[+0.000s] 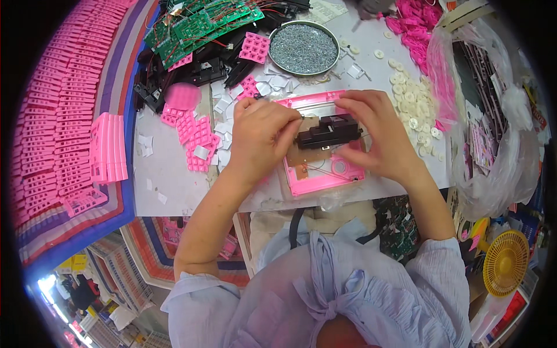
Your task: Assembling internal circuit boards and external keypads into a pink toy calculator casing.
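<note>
Over a pink plastic casing (313,187) lies a black plastic part (328,133), long and stepped in shape. My left hand (259,139) is closed in a pinch at the part's upper left end; whatever sits between the fingertips is too small to make out. From the other side my right hand (384,134) grips the right end of the black part, thumb below and fingers above. Inside the casing, a brown board, thin wires and a round pink ring show below the part. A thin metal rod runs along the casing's upper side.
Beyond the casing stands a round tin of small screws (303,49). Green circuit boards (203,29) lie over black parts at the far left. Pink button pads (197,139) lie left, white round wheels (413,104) right. Stacked pink casings (58,104) fill the left side; a plastic bag (505,139) hangs right.
</note>
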Available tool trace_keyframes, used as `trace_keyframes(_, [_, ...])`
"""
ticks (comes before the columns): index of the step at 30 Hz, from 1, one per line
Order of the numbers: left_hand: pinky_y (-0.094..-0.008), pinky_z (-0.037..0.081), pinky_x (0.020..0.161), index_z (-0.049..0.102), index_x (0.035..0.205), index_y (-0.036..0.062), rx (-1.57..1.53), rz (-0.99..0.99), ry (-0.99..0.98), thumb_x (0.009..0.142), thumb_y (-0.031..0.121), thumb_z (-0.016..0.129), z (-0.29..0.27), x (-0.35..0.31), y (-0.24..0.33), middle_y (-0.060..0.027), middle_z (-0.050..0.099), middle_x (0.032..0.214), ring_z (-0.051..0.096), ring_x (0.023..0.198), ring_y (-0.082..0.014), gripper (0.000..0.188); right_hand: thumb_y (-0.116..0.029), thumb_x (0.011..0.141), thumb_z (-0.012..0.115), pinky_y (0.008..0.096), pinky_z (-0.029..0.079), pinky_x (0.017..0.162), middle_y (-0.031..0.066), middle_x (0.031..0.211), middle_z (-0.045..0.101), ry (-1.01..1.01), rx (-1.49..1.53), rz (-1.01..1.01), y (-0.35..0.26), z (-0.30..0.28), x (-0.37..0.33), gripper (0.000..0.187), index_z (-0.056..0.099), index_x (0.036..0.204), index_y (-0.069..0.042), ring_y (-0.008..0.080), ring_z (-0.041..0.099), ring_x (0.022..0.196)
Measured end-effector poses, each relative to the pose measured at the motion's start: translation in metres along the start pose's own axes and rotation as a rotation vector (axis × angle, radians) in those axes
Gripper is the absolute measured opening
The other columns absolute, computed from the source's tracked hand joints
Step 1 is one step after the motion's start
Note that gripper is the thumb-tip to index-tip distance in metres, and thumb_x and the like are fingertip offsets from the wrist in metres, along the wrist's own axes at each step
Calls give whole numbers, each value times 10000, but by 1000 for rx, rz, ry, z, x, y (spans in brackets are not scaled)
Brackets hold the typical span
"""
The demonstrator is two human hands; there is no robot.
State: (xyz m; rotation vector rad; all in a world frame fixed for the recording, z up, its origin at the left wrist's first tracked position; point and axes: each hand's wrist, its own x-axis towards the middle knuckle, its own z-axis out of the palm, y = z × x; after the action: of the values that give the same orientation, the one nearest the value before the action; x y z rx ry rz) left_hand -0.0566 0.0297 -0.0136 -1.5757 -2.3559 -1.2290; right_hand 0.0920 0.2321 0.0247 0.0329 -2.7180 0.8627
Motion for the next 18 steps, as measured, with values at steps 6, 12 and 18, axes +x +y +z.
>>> trace_keyframes(6, [-383, 426, 811, 694, 892, 85, -46, 110, -250, 806, 90, 732, -8, 25, 1, -47, 660, 806, 616, 781, -239, 94, -94, 653, 804, 444, 490, 945, 138, 1162, 617, -186, 45, -83, 12, 6, 5, 618, 592, 1232, -40, 356, 567, 1088])
trace_keyframes(12, [-410, 459, 761, 679, 846, 72, 65, 253, -435, 786, 107, 741, -14, 47, 0, -66, 659, 801, 630, 799, -282, 93, -91, 653, 809, 436, 494, 932, 128, 1134, 629, -225, 65, -134, 15, 5, 13, 616, 594, 1228, -45, 353, 574, 1075])
trace_keyframes(18, [-414, 462, 744, 671, 820, 70, 11, 247, -442, 783, 109, 742, -15, 49, -1, -68, 649, 785, 632, 792, -286, 89, -105, 669, 821, 430, 505, 889, 100, 1075, 630, -191, 81, -140, 17, 8, 14, 549, 589, 1164, -67, 335, 565, 1034])
